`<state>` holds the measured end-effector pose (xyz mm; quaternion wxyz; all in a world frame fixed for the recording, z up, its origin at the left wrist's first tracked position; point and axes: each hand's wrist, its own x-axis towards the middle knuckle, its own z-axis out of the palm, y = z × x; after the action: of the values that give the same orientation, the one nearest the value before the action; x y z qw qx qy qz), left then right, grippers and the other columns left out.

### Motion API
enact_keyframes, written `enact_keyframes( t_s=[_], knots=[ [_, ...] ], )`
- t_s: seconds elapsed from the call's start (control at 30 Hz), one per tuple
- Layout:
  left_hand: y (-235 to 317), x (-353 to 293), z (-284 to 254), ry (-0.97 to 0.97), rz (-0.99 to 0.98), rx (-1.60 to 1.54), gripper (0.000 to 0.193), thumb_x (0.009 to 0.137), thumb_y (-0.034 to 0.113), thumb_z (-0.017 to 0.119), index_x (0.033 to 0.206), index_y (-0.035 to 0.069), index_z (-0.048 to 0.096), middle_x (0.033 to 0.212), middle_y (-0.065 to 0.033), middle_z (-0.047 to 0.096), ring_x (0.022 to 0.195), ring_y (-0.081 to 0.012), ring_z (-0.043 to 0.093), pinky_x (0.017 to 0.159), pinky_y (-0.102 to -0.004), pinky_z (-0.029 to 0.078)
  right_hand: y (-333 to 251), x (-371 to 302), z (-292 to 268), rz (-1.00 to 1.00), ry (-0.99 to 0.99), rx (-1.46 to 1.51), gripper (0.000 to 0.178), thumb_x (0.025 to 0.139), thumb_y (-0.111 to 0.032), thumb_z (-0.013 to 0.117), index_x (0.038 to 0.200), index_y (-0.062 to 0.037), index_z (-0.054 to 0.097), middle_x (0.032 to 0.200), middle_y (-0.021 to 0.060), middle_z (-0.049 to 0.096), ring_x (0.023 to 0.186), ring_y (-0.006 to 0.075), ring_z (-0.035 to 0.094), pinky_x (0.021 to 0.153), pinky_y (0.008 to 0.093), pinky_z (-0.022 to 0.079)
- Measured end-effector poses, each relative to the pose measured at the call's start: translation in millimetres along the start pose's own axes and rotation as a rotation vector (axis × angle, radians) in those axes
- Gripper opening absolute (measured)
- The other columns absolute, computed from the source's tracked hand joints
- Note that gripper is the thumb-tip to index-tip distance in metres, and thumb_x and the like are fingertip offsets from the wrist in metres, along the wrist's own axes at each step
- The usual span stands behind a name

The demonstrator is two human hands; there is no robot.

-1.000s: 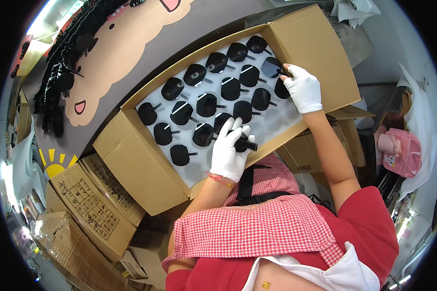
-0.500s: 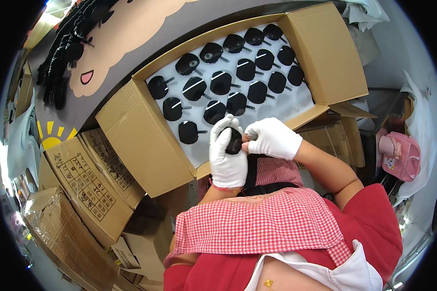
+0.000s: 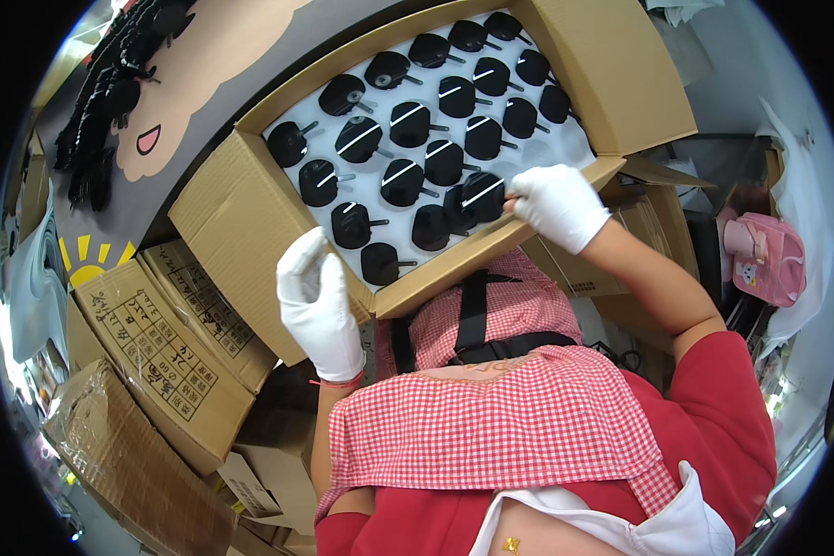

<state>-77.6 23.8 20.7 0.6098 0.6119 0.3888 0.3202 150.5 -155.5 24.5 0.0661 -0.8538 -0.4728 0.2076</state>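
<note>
My right hand [image 3: 558, 206], in a white glove with bare fingertips, is closed on the short tab of a glossy black lens [image 3: 483, 195]. That lens hangs over the near right part of an open cardboard box [image 3: 417, 295], overlapping a darker lens just behind it. Rows of similar black lenses with thin tabs, such as one lens [image 3: 403, 182], lie spread on white foam sheeting [image 3: 278, 176] inside the box. My left hand [image 3: 320, 301], also white-gloved, is at the box's near left corner, fingers curved and thumb apart, with nothing visible in it.
Cardboard flaps [image 3: 241, 236] stick out at the box's left and right. Marked cartons [image 3: 171, 343] are stacked at the left. A grey printed panel [image 3: 181, 111] with black strands lies beyond the box. A pink bag [image 3: 767, 259] hangs at the right.
My hands, together in front of the box before, have parted. The left moved left and down; the right moved right and up over the box with a lens. More lenses lie in the near rows.
</note>
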Motion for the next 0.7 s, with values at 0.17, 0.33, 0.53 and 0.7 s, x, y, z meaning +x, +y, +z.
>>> enact_keyframes(
  t_s=[0.17,0.33,0.53,0.7],
  knots=[
    [-10,6,28,-0.406,0.312,0.411,0.025,0.078,-0.002,0.070,0.101,0.005,0.068,0.098,-0.0105,0.066,0.091,-0.0261,0.063,0.083,-0.0340,0.050,47,-11,-23,0.140,0.088,-0.105,0.016,0.078,-0.019,0.071,0.085,-0.0049,0.072,0.081,0.0150,0.069,0.076,0.0317,0.067,0.072,0.0378,0.054],
    [-4,9,66,-0.815,0.383,0.814,0.032,0.083,0.028,0.072,0.104,0.005,0.069,0.106,-0.0140,0.066,0.100,-0.0321,0.062,0.086,-0.0398,0.050,83,-16,-35,0.299,0.099,-0.270,0.016,0.080,-0.024,0.070,0.081,-0.0084,0.073,0.081,0.0149,0.070,0.079,0.0317,0.068,0.075,0.0402,0.054],
    [0,16,92,-0.956,0.324,1.008,0.054,0.073,0.045,0.077,0.103,0.001,0.068,0.102,-0.0153,0.063,0.096,-0.0317,0.060,0.083,-0.0406,0.050,102,-2,-87,0.302,-0.004,-0.244,0.025,0.078,-0.031,0.074,0.085,-0.0068,0.073,0.083,0.0164,0.070,0.082,0.0323,0.069,0.077,0.0395,0.054],
    [-7,14,107,-0.901,0.494,0.953,0.053,0.073,0.050,0.073,0.084,0.000,0.064,0.083,-0.0146,0.059,0.082,-0.0322,0.058,0.072,-0.0420,0.048,137,71,-165,0.085,0.522,0.027,0.027,0.085,-0.021,0.068,0.103,-0.0006,0.068,0.091,0.0158,0.069,0.082,0.0282,0.068,0.076,0.0345,0.052]
  ],
)
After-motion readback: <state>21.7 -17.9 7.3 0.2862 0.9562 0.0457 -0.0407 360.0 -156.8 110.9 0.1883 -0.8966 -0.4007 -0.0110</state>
